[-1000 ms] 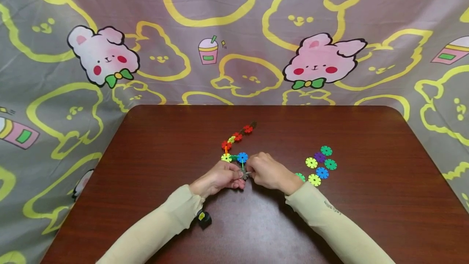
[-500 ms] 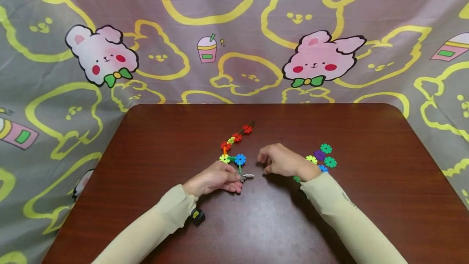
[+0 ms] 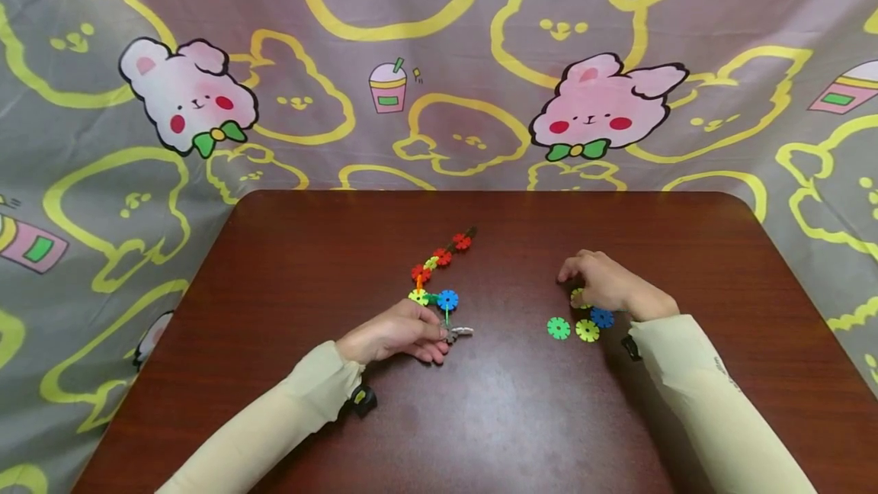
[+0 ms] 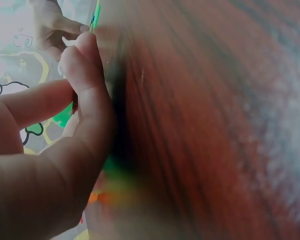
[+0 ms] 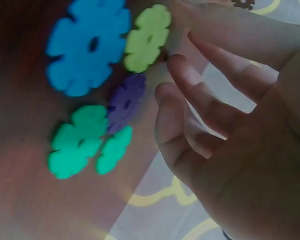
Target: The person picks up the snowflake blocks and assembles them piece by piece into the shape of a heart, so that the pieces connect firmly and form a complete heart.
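Observation:
My left hand [image 3: 398, 330] pinches a grey notched snowflake disc [image 3: 450, 335] between thumb and fingers at the near end of a chain. A white disc [image 3: 465, 331] juts edge-on to the right from it. The chain runs away through a blue disc [image 3: 448, 299], a yellow one and several red discs [image 3: 442, 256]. On the right, my right hand [image 3: 620, 285] hovers over loose discs with loosely bent fingers and nothing between them. In the right wrist view its fingertips are beside a yellow disc [image 5: 149, 39], close to a purple disc [image 5: 126, 103] and two green discs [image 5: 77, 142].
Nearer the front of the loose group lie a light green disc [image 3: 559, 328], another yellow disc [image 3: 587, 331] and a blue disc [image 3: 602, 317]. All rests on a dark red-brown wooden table [image 3: 329, 242]. A patterned cloth [image 3: 453, 67] hangs behind and beside it.
My right hand has let go of the white disc and moved right over the loose discs, covering some of them. The left hand keeps its pinch and has shifted slightly left.

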### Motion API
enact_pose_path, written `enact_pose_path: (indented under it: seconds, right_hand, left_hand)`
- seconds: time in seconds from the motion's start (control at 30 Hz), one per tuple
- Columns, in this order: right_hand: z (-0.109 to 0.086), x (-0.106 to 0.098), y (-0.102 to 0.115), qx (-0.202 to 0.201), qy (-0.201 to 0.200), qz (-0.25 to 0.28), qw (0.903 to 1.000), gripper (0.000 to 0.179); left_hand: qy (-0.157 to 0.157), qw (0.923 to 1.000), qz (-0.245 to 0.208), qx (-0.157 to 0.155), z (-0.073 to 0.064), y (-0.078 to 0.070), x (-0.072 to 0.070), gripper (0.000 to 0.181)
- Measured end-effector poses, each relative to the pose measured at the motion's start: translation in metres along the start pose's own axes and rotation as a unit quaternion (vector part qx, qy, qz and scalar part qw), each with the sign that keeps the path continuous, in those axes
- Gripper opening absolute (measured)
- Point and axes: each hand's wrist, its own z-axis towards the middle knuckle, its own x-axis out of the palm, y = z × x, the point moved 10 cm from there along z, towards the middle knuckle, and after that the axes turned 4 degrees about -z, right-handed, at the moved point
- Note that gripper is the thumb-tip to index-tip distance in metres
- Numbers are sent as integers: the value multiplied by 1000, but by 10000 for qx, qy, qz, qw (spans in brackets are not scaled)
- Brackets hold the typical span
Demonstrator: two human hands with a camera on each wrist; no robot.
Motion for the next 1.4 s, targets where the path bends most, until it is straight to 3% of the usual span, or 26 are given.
enact_pose_path:
  seconds: [0.33, 0.6, 0.9, 1.07, 1.23, 1.3, 1.4]
  right_hand:
    - [0, 5, -11, 230, 149, 127, 9995, 25]
    - [-1, 6, -18, 421, 212, 291, 9985, 22]
    - [-3, 8, -20, 408, 157, 354, 9984, 25]
    - [-4, 6, -17, 387, 226, 329, 9985, 27]
    - [-5, 7, -19, 513, 339, 300, 9977, 23]
    - [-6, 8, -20, 525, 348, 298, 9976, 20]
    - [-7, 8, -19, 498, 300, 417, 9974, 18]
  left_hand:
    - [-189, 9983, 523, -179, -5, 2, -10, 8]
    - [-239, 9977, 617, -161, -7, 2, -14, 9]
    - [-476, 9985, 261, 101, -6, -2, -17, 22]
    - [-638, 9959, 528, 371, -9, -9, -18, 29]
    - [-1075, 9847, 1157, 732, -18, -21, -23, 33]
    - [-1285, 9748, 1575, 919, -23, -27, -25, 32]
    - [-1504, 9521, 2377, 1204, -30, -36, -24, 32]
